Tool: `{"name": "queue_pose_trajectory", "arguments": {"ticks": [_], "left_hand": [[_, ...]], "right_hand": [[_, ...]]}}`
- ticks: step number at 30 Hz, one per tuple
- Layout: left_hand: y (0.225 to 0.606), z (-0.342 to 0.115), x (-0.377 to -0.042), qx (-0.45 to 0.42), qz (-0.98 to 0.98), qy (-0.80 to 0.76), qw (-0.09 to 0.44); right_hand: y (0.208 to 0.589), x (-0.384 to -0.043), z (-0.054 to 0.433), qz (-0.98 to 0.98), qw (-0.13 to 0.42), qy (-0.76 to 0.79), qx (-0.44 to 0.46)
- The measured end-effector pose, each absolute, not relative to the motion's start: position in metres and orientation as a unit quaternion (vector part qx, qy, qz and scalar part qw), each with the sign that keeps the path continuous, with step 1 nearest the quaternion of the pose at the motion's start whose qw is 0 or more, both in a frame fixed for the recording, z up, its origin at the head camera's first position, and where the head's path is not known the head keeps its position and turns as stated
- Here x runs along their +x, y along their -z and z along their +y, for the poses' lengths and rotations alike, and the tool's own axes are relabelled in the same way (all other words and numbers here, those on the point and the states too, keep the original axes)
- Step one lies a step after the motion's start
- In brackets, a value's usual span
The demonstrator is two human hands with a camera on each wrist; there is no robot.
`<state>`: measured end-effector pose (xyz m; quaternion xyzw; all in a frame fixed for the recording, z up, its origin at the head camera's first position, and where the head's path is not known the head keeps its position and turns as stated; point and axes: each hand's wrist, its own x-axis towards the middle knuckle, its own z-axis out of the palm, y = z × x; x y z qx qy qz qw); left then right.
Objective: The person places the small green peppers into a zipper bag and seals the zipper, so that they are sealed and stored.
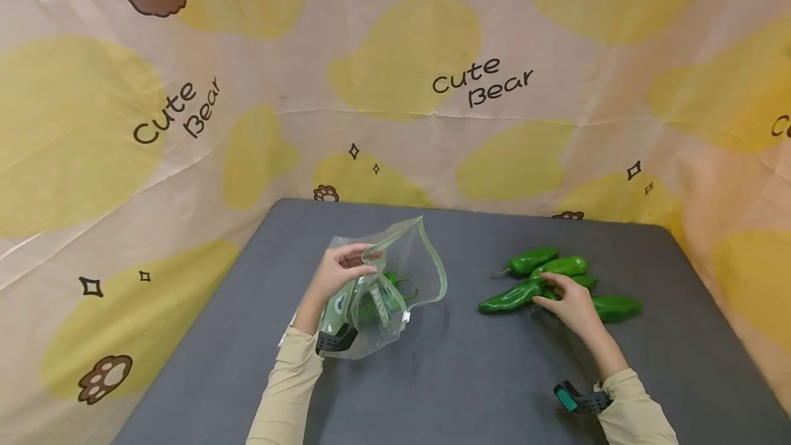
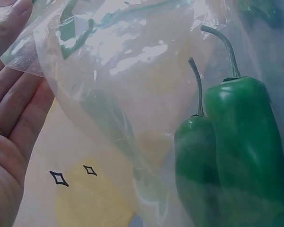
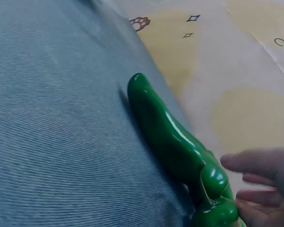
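Nearest the camera: cream sleeves (image 1: 281,390), with dark wristbands (image 1: 336,340) at the cuffs. Just beyond: left hand (image 1: 327,280), thumb and fingers pinching one side of the rim of a clear plastic bag (image 1: 426,259). Likely weak point: floppy film held at one place only, hence a risk of sagging or folding inward at the mouth on any slackening of the pinch. Further risk: tipping toward the gaping side, with contents sliding out over slick plastic. Also possible: a stem (image 2: 234,66) catching the rim or poking the film.

Bag contents: at least two green peppers (image 2: 244,137), side by side, stems toward the mouth; full count uncertain through the glare. Slider (image 1: 406,318) at the lower end of the rim.

Right hand (image 1: 571,304): thumb and forefinger parted at the end of a long pepper (image 1: 509,297); touching or merely near, cannot tell. Judged risk: glossy skin slipping from the fingertips, or neighbours rolling from a nudge, given the tight cluster.

Around and beyond: loose peppers (image 1: 534,261), at least five including the long one, well apart from the bag, on a grey table (image 1: 482,383). Farthest: patterned cloth (image 1: 395,136), printed "Cute Bear".
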<state>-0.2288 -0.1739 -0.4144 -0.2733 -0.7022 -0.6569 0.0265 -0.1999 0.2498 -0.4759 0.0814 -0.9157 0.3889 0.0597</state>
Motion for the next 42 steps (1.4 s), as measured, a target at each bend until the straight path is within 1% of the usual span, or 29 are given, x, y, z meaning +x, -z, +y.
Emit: {"name": "queue_pose_trajectory", "arguments": {"ticks": [4,7,11,15,22,26,37,42], "left_hand": [[0.417,-0.178,-0.227,-0.279,-0.694,0.663,0.031],[0.420,-0.179,-0.226,-0.285,-0.694,0.661,0.033],[0.410,-0.177,-0.223,-0.279,-0.704,0.653,0.026],[0.410,-0.177,-0.224,-0.272,-0.705,0.655,0.016],[0.420,-0.180,-0.229,-0.279,-0.709,0.646,0.041],[0.422,-0.181,-0.227,-0.289,-0.702,0.649,0.045],[0.418,-0.180,-0.225,-0.273,-0.716,0.642,0.034],[0.417,-0.178,-0.225,-0.265,-0.719,0.642,0.035]], "right_hand": [[0.473,-0.195,0.243,-0.926,0.038,-0.373,0.051],[0.477,-0.194,0.240,-0.930,0.042,-0.362,0.051],[0.481,-0.196,0.238,-0.934,0.052,-0.346,0.074],[0.486,-0.197,0.235,-0.938,0.056,-0.330,0.093],[0.489,-0.202,0.232,-0.949,0.076,-0.277,0.132],[0.490,-0.203,0.233,-0.948,0.085,-0.271,0.146],[0.493,-0.206,0.236,-0.945,0.066,-0.273,0.166],[0.494,-0.206,0.239,-0.937,0.075,-0.284,0.190]]}}
